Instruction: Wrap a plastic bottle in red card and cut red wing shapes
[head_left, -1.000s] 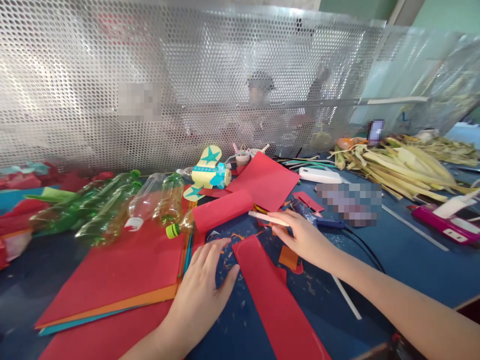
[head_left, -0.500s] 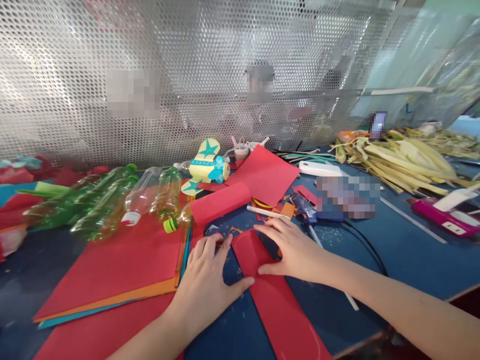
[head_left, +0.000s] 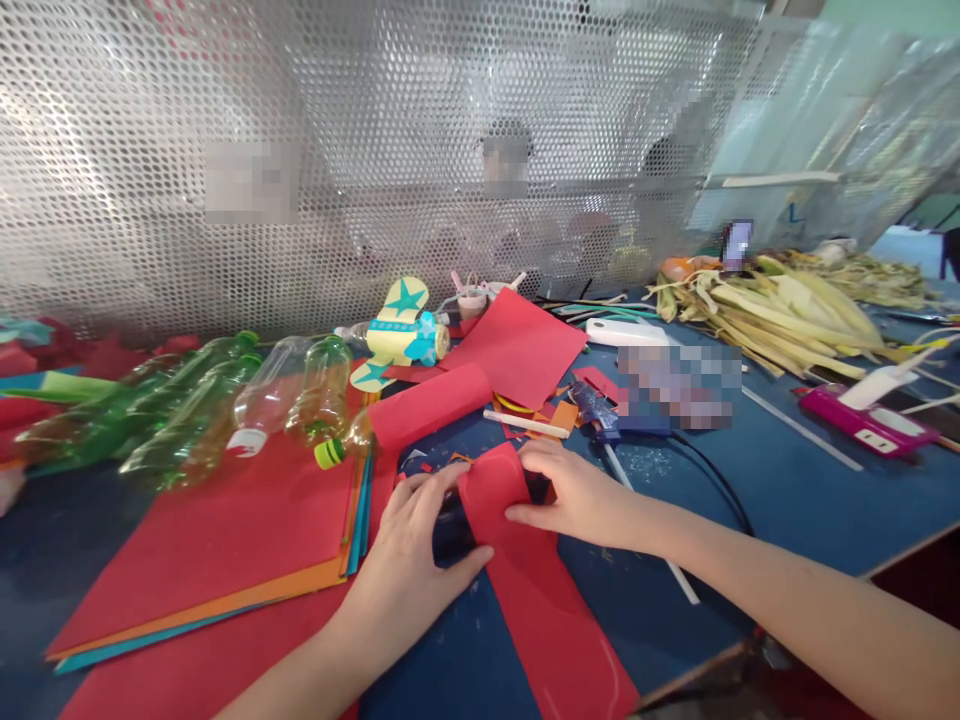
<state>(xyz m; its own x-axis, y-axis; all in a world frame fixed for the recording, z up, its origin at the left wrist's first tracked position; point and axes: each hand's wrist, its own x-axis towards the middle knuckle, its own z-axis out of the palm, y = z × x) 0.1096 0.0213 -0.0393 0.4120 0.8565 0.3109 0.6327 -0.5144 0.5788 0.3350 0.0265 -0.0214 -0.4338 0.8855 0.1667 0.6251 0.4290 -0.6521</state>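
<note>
On blue table (head_left: pixel 810 505): left hand (head_left: pixel 416 540), right hand (head_left: pixel 577 500), half-curled, hold red strip (head_left: pixel 551 610); beyond, bottle (head_left: pixel 360 438) wrapped in red paper (head_left: pixel 429 405).

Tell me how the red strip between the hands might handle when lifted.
The red strip likely flexes easily: its far end curves between the left hand and right hand. It's probably light, looking like thin card. Lifted by one end, the long near part may sag.

we can make out just one sign: a small blue mark (head_left: pixel 795 212), shaped like a capital l, on the translucent plastic sheet (head_left: pixel 814 130) at about two o'clock. also toward two o'clock, the propped phone (head_left: pixel 737 245) is pixelated, so we cannot read its screen.
</note>
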